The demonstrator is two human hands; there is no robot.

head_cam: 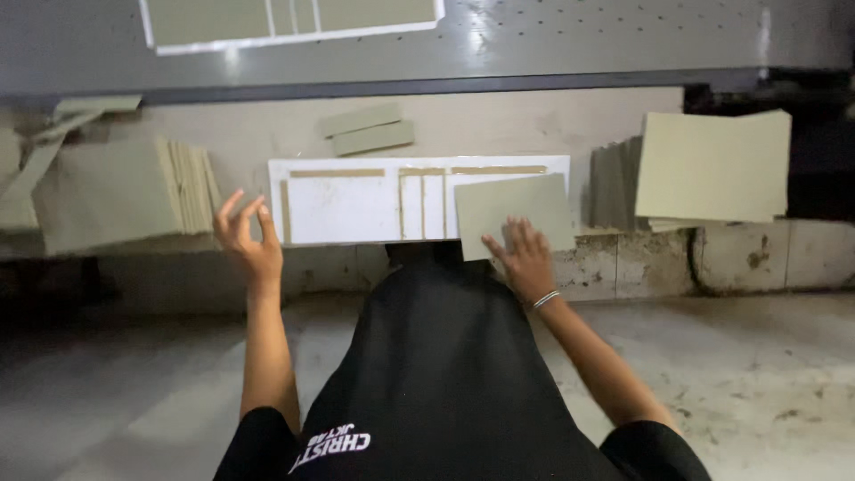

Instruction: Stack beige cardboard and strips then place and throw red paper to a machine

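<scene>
Right hand point(525, 258) flat and spread on the grey board point(512, 214) lying over the white sheet's point(343, 214) right end, left hand point(249, 236) raised, open and empty, so that board could skew if glue is wet, hard to tell.

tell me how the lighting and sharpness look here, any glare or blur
Head view: dim overall, floor and lower left in shadow; glare spots on the grey perforated metal panel; the raised left hand slightly motion-blurred; the white rectangular sheet is brightest; wide-angle bending at edges.
</scene>
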